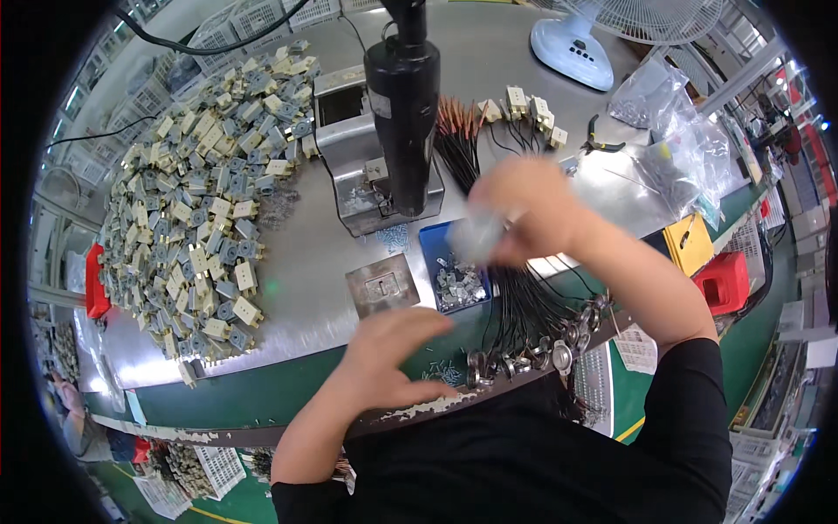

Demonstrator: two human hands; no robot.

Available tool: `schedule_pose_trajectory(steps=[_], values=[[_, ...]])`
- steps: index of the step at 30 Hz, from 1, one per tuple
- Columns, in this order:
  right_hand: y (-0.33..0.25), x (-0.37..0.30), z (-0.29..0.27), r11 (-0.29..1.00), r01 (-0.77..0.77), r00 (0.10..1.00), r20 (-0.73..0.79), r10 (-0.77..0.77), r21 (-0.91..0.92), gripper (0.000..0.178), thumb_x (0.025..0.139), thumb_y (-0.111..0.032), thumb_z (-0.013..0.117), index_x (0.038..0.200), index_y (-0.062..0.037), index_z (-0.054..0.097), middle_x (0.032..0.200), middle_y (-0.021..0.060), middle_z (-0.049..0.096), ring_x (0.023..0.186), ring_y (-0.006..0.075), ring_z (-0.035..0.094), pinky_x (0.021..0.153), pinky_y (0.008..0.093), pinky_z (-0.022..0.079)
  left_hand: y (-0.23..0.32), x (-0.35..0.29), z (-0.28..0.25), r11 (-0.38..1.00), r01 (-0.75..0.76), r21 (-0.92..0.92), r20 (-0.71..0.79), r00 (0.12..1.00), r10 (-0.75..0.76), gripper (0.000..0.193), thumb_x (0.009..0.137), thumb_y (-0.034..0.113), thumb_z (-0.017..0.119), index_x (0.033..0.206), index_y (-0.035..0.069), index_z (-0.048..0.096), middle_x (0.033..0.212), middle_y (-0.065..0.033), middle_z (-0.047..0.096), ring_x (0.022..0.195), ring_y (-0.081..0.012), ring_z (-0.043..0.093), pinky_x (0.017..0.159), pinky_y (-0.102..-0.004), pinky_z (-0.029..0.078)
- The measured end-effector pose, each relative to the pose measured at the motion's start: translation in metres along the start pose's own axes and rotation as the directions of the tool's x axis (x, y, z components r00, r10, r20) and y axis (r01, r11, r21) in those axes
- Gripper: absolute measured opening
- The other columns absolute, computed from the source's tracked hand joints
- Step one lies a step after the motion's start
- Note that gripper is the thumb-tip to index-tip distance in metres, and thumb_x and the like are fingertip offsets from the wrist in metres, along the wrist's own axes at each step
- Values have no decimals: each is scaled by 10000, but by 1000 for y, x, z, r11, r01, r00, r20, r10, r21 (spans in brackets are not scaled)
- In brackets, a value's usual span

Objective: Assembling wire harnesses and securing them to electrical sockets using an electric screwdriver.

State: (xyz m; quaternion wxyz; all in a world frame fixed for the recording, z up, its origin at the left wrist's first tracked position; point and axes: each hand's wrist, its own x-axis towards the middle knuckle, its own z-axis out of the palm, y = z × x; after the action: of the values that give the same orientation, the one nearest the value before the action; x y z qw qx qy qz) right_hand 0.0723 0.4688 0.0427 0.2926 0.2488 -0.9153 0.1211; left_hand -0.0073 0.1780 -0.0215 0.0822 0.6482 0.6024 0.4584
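Observation:
My right hand (532, 210), smeared by motion, is closed on a whitish translucent thing (477, 236), perhaps a small plastic bag; the blur hides its exact kind. It hangs over a blue tray (426, 253) with small clear plastic pieces (460, 286) inside. My left hand (388, 358) is open, thumb and fingers apart with nothing between them, near the table's front edge. Just beyond its fingers lies a square metal fixture plate (382, 286). Small bluish screws (443, 374) are scattered by the left thumb. A bundle of black cables (528, 310) runs beneath my right wrist.
A big heap of cream and grey plastic housings (201, 192) covers the left. A black powered driver (403, 113) stands over a metal machine base (356, 144). Farther right are pliers (602, 140), plastic bags (681, 140), a blue-based fan (572, 52) and a red bin (726, 281).

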Motion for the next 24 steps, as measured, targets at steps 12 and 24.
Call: schedule_pose_trajectory(steps=[12,24], values=[[155,-62,19,431,-853,518,-378,767,-295,473,986,-427,677,1080,36,659,806,179,698,755,347,686,712,441,527,8,-3,40,967,39,-251,240,970,23,408,798,273,892,1124,73,751,1095,-67,713,864,-221,735,713,-317,589],[-19,-56,3,625,-754,410,600,687,-201,296,990,-246,601,860,12,668,768,255,657,785,461,657,738,557,505,9,-5,36,976,39,-213,230,973,11,383,804,293,888,1117,111,765,1103,-54,697,826,-188,726,692,-310,570]])
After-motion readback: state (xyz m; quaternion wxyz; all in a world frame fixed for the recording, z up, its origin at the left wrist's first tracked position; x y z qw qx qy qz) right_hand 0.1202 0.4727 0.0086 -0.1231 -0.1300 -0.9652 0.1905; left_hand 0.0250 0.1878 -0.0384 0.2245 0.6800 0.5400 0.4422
